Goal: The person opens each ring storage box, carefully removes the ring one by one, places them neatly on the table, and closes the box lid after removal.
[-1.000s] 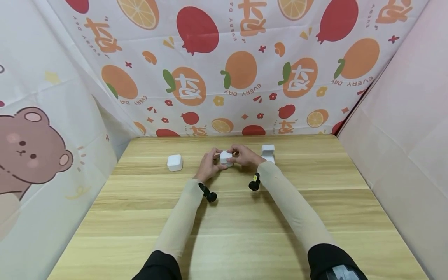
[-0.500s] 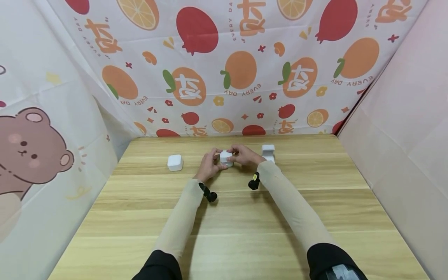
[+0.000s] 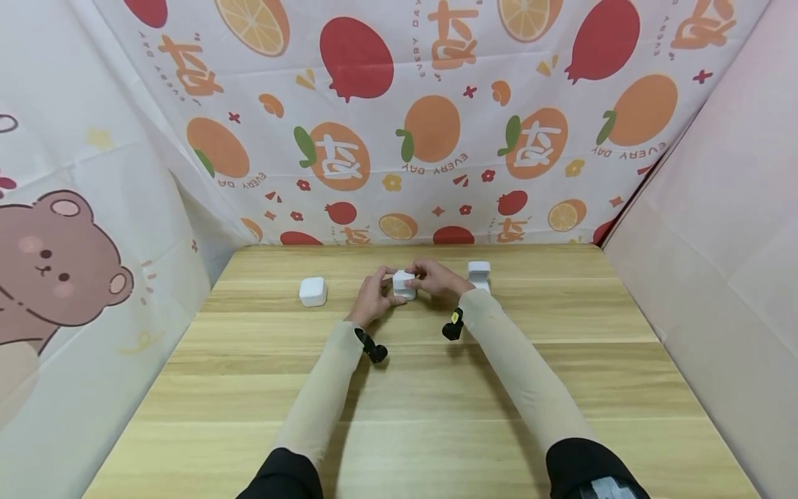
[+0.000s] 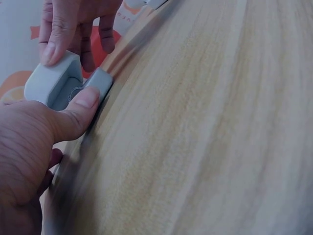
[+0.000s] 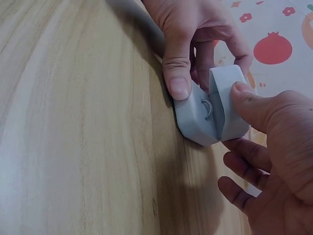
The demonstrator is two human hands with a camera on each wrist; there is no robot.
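Between both hands, near the back of the table, a small white ring box (image 3: pixel 404 284) stands with its lid partly raised. A silver ring (image 5: pixel 208 109) shows in its slot in the right wrist view. My left hand (image 3: pixel 373 298) grips the base, its thumb (image 4: pixel 84 103) on the front edge. The lid (image 5: pixel 229 103) is pinched by my right hand (image 3: pixel 436 278), with the thumb on its outer face. Another white ring box (image 3: pixel 479 274), lid up, stands just right of the right hand, partly hidden by the wrist. A closed white box (image 3: pixel 313 292) sits to the left.
The wooden table (image 3: pixel 399 416) reaches back to a fruit-printed curtain (image 3: pixel 399 138). Pale cloth walls rise on both sides, the left one (image 3: pixel 125 208) with a bear print. Each wrist carries a small black camera (image 3: pixel 374 350).
The ring box's lid has been lifted, so a gap now shows between lid and base. Both hands stay in nearly the same place. The head view has tipped slightly.
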